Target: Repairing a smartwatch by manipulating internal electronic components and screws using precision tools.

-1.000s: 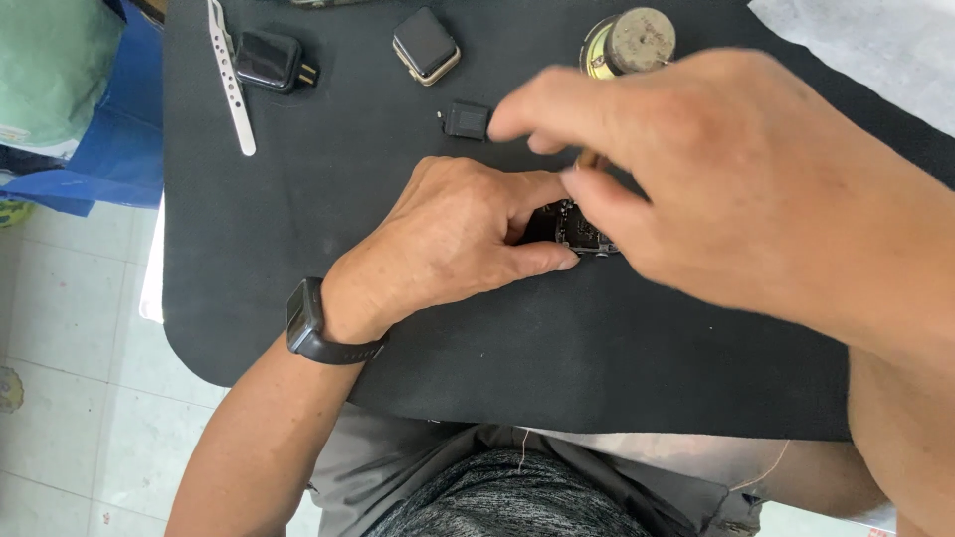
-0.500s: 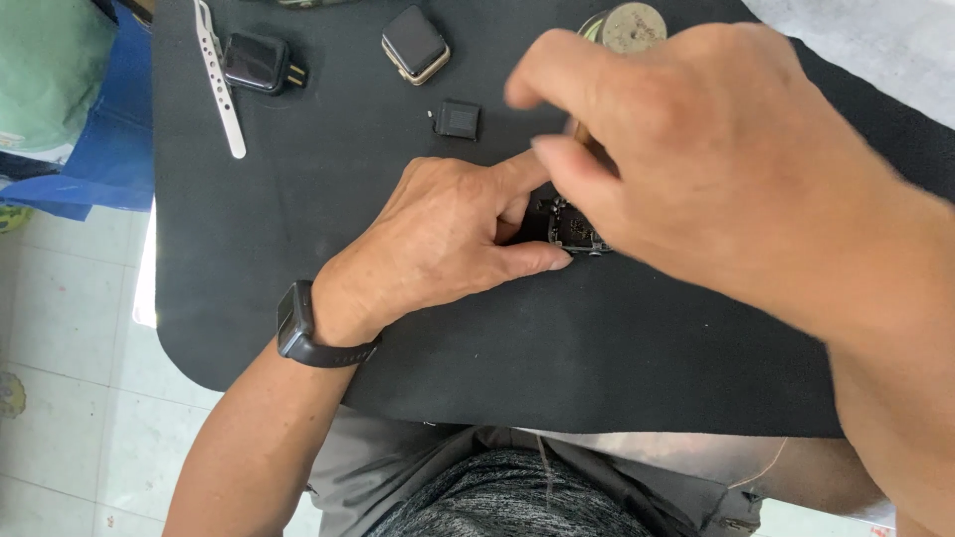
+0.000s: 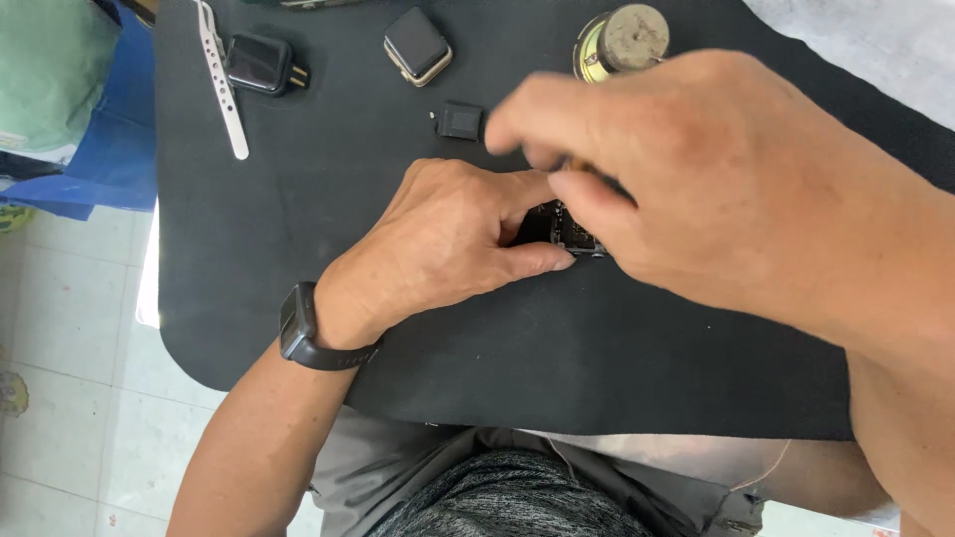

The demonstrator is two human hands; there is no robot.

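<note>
Surface: you worked at a bench covered by a black mat [image 3: 298,259] with a rounded near corner; pale floor tiles [image 3: 70,358] showed to the left, and a blue and green cloth bundle [image 3: 60,89] lay at the upper left.
Left hand: your left hand [image 3: 448,239] rested knuckles-up on the mat, fingers curled narrow, thumb and forefinger pinched on the small dark electronic part [image 3: 567,231] at mid-mat.
Left wrist: you wore a black wristwatch [image 3: 303,328].
Right hand: your right hand [image 3: 696,189] came in from the right, above the part, fingertips drawn together just over it. It seemed to grip a thin tool, but the view was blurred there and I could not tell for certain.
Part: the small dark electronic part sat flat on the mat between both hands, mostly hidden by fingers; only a dark edge with metallic detail showed.
Far row, left: a white strap with holes [image 3: 221,80] lay lengthwise, just beside a black watch body [image 3: 261,63].
Far row, middle: a square watch case with a pale metal rim [image 3: 418,46] lay tilted, well apart from your hands.
Near the hands: a small black square piece [image 3: 461,120] lay just beyond your left knuckles.
Far row, right: a round reel with a yellowish side [image 3: 622,40] stood behind your right hand.
</note>
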